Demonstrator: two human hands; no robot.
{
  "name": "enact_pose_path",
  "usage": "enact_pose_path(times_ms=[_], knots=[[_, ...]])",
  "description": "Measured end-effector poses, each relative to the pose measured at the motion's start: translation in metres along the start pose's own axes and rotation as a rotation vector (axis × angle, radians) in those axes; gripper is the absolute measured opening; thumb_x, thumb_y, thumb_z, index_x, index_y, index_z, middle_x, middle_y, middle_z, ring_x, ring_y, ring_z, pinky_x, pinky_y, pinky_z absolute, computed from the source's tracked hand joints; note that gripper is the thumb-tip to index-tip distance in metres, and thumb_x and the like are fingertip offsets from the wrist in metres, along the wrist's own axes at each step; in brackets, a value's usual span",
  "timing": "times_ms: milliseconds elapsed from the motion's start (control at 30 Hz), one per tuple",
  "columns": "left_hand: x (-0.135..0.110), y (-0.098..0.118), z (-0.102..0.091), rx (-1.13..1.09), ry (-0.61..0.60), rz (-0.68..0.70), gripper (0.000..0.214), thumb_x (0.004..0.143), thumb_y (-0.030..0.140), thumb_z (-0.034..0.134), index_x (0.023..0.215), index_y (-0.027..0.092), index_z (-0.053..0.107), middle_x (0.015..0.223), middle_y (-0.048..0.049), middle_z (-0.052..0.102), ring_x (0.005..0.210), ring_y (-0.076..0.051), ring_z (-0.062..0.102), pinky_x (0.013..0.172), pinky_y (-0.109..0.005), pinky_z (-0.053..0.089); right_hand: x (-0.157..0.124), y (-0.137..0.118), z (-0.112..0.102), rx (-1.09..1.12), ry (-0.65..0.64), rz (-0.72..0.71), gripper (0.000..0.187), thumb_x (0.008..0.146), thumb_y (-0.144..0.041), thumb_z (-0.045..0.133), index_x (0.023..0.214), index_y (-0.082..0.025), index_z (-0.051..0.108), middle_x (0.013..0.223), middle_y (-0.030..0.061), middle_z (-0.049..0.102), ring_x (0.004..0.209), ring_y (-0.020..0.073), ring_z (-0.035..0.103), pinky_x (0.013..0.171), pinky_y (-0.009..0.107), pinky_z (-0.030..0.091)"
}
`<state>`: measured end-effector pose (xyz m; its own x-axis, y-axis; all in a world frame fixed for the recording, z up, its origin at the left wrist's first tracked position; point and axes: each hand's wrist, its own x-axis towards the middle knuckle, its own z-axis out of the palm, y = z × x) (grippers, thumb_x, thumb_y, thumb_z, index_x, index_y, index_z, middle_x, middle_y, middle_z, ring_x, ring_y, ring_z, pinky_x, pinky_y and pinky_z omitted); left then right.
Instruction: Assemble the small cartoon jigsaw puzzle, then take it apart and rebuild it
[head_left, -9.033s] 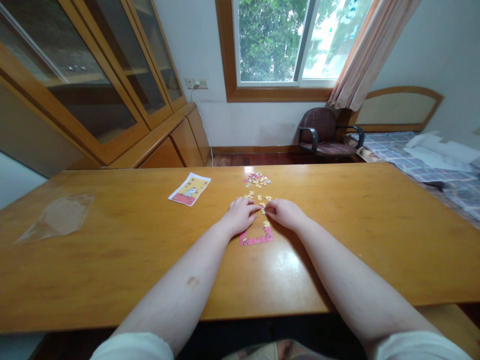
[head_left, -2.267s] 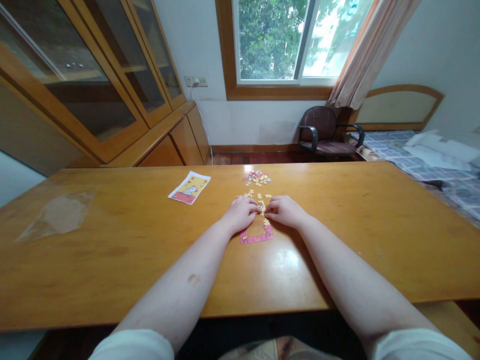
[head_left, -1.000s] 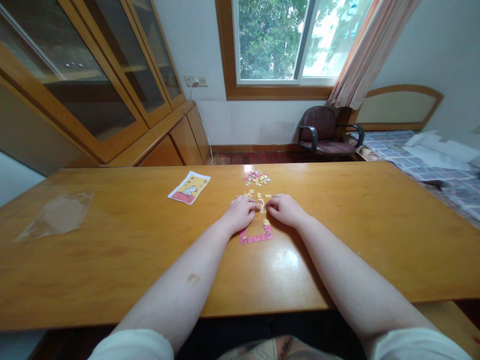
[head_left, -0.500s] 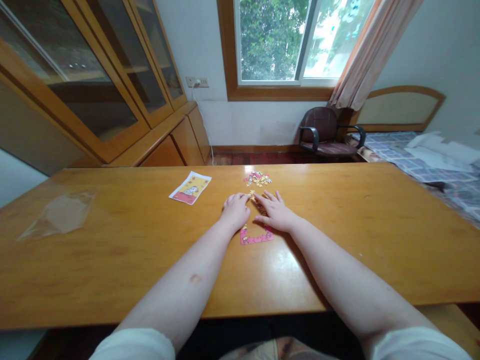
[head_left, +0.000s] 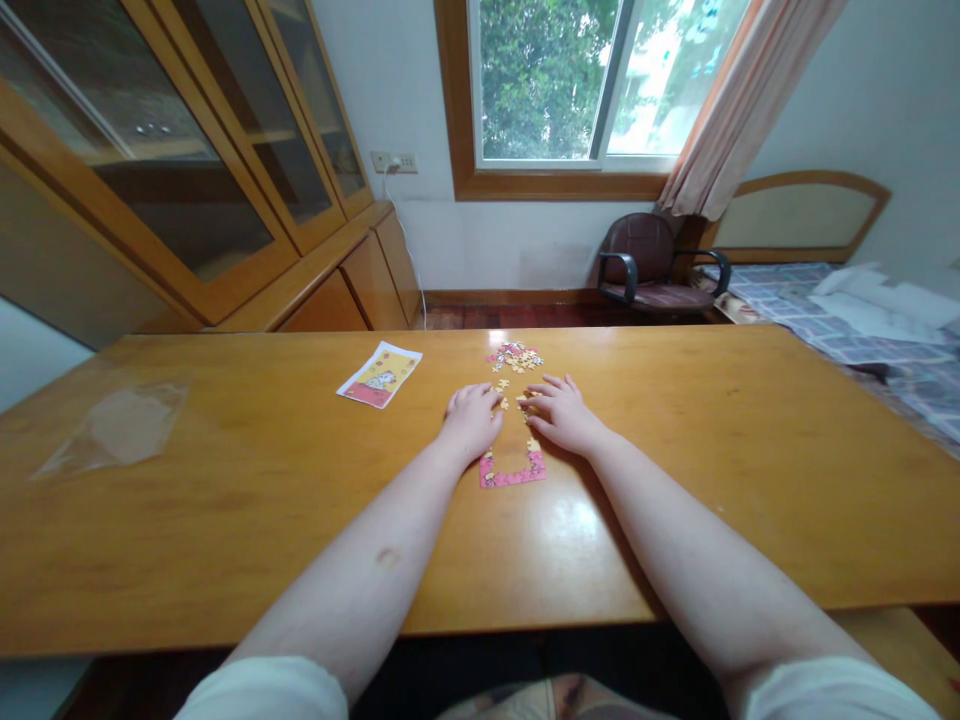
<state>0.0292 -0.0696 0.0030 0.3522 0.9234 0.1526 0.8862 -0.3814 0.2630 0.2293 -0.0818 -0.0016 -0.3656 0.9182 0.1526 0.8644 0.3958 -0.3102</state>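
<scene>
A partly joined jigsaw puzzle (head_left: pixel 513 480) lies flat in front of me, its pink lower edge and parts of its sides showing. At its upper left is my left hand (head_left: pixel 472 415), fingers bent together and closed on a small yellow puzzle piece (head_left: pixel 504 404) at their tips. On the other side rests my right hand (head_left: pixel 562 412), open, with its fingers apart and fingertips touching yellow pieces on the right side. Both hands cover parts of the puzzle's sides. Just beyond them lies a loose yellow piece (head_left: pixel 502 384), and farther off a pile of puzzle pieces (head_left: pixel 517 357).
A picture card (head_left: pixel 381 375) with a cartoon figure lies left of the pile. A clear plastic bag (head_left: pixel 124 425) is at the far left of the wooden table (head_left: pixel 300 500). Beyond the table stand a glass-fronted cabinet (head_left: pixel 300 255), an armchair (head_left: pixel 646 262) and a bed (head_left: pixel 817 300).
My right hand has shifted right and slightly up, away from my left hand, uncovering yellow pieces and more of the puzzle's right side. My left hand has stayed nearly in place.
</scene>
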Motion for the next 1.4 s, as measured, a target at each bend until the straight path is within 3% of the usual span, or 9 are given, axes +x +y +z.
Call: enact_pose_path(times_ms=[200, 400, 533, 633, 833, 1000, 1233, 1400], knots=[[-0.002, 0.001, -0.006, -0.043, -0.025, 0.153, 0.027, 0.087, 0.027, 0.049, 0.106, 0.026, 0.067, 0.112, -0.0019, 0.068, 0.107, -0.022, 0.055, 0.098, -0.038, 0.038, -0.001, 0.002, -0.001, -0.034, -0.020, 0.079, 0.041, 0.083, -0.040, 0.060, 0.124, -0.031, 0.060, 0.141, 0.0062, 0.046, 0.137, 0.0334, 0.024, 0.110, 0.061, 0.009], [-0.001, 0.002, -0.007, -0.045, -0.032, 0.159, 0.026, 0.087, 0.026, 0.046, 0.099, 0.026, 0.070, 0.106, -0.0020, 0.070, 0.103, -0.021, 0.058, 0.096, -0.038, 0.039, 0.000, 0.004, 0.003, -0.027, 0.034, 0.129, 0.038, 0.083, -0.045, 0.061, 0.116, -0.027, 0.064, 0.135, 0.0064, 0.052, 0.134, 0.0312, 0.030, 0.110, 0.058, 0.012], [0.000, 0.000, -0.007, -0.061, 0.012, 0.097, 0.026, 0.086, 0.026, 0.047, 0.100, 0.024, 0.069, 0.105, -0.0028, 0.070, 0.101, -0.021, 0.059, 0.094, -0.036, 0.041, 0.003, 0.015, 0.000, -0.014, 0.143, 0.309, 0.028, 0.091, -0.034, 0.050, 0.111, -0.023, 0.066, 0.125, 0.0075, 0.061, 0.123, 0.0267, 0.044, 0.109, 0.054, 0.019], [0.001, -0.001, -0.007, -0.072, 0.052, 0.022, 0.027, 0.085, 0.026, 0.048, 0.102, 0.023, 0.069, 0.107, -0.0032, 0.069, 0.102, -0.022, 0.059, 0.093, -0.036, 0.043, 0.005, 0.022, -0.003, -0.009, 0.145, 0.398, 0.027, 0.092, -0.027, 0.046, 0.107, -0.021, 0.068, 0.117, 0.0077, 0.066, 0.114, 0.0250, 0.052, 0.105, 0.047, 0.027], [0.002, -0.004, -0.008, -0.072, 0.098, -0.084, 0.028, 0.084, 0.024, 0.047, 0.102, 0.022, 0.068, 0.108, -0.0047, 0.068, 0.102, -0.022, 0.058, 0.095, -0.035, 0.043, 0.005, 0.020, -0.004, -0.019, 0.107, 0.348, 0.031, 0.090, -0.019, 0.044, 0.108, -0.018, 0.069, 0.112, 0.0073, 0.068, 0.107, 0.0212, 0.056, 0.095, 0.031, 0.038], [0.003, -0.005, -0.007, -0.049, 0.103, -0.119, 0.028, 0.084, 0.025, 0.046, 0.102, 0.023, 0.068, 0.109, -0.0041, 0.068, 0.103, -0.022, 0.058, 0.095, -0.035, 0.043, 0.005, 0.017, -0.005, -0.035, 0.106, 0.321, 0.032, 0.088, -0.017, 0.044, 0.108, -0.018, 0.069, 0.112, 0.0065, 0.068, 0.106, 0.0217, 0.057, 0.094, 0.031, 0.039], [0.003, -0.009, -0.006, -0.035, 0.089, -0.164, 0.031, 0.086, 0.024, 0.044, 0.106, 0.023, 0.067, 0.110, -0.0051, 0.067, 0.102, -0.024, 0.058, 0.094, -0.038, 0.045, 0.003, 0.031, -0.010, 0.088, 0.171, 0.547, 0.035, 0.088, -0.018, 0.040, 0.108, -0.021, 0.069, 0.114, 0.0059, 0.068, 0.108, 0.0214, 0.059, 0.093, 0.031, 0.042], [0.004, -0.011, -0.007, -0.046, 0.085, -0.191, 0.032, 0.087, 0.021, 0.043, 0.108, 0.024, 0.067, 0.112, -0.0052, 0.067, 0.104, -0.024, 0.058, 0.095, -0.038, 0.045, 0.004, 0.038, -0.010, 0.180, 0.120, 0.604, 0.031, 0.087, -0.022, 0.045, 0.105, -0.021, 0.069, 0.111, 0.0049, 0.069, 0.106, 0.0197, 0.061, 0.092, 0.029, 0.043]])
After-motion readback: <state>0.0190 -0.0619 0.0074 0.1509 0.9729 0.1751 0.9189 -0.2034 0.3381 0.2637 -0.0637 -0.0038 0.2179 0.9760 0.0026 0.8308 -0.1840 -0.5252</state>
